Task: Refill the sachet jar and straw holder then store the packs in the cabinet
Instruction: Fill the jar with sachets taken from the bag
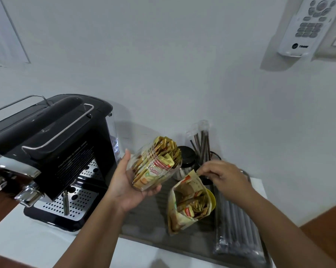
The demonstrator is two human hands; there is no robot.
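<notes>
Sachet jar [155, 167]: one, clear ribbed plastic, round, tilted and lifted above the tray, packed nearly to the mouth with yellow creamer sachets, too many to count. Cradled from below in the left hand [128, 182], palm under the base, thumb and fingers curled round the wall.

Sachet pack [188, 202]: one, soft yellow-and-white pouch, torn open at the top, standing on the grey ridged tray [144, 223], more loose sachets inside. Upper flap pinched by the fingertips of the right hand [223, 176].

Straw holder [211, 161]: one, dark, round, behind the right hand, just beside the wall; several dark straws upright in it, partly sleeved in clear film, exact number unclear.

Straw pack [238, 221]: one, long clear-wrapped bundle of dark straws, flat along the tray's right side.

Dark-lidded jar [185, 161]: one, between the sachet jar and the straw holder; contents unclear.

Black and chrome coffee machine [53, 151]: one, left, perforated metal drip grille. White remote [306, 26]: one, wall-mounted.
</notes>
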